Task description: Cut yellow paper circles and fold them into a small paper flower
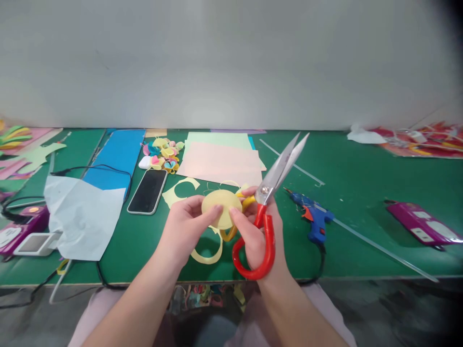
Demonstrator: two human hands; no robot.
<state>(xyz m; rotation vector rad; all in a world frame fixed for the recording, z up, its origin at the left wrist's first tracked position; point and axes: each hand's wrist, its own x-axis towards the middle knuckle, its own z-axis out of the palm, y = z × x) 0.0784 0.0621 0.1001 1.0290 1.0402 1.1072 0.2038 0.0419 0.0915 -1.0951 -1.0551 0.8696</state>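
Note:
My left hand [186, 224] pinches a pale yellow paper disc [220, 205] held above the green table [361, 193]. My right hand [258, 231] grips red-handled scissors [269, 202], with its thumb and fingertips also touching the disc's right edge. The steel blades point up and to the right, slightly apart. A curled yellow paper strip [211, 253] hangs below the disc.
A black phone [148, 191], blue and white sheets [90, 212], pastel papers [222, 156] and small paper petals [162, 154] lie behind. A blue glue gun [313, 217] with a glue stick [383, 248] lies to the right, a magenta packet [421, 224] farther right. Cables and a device [25, 231] sit left.

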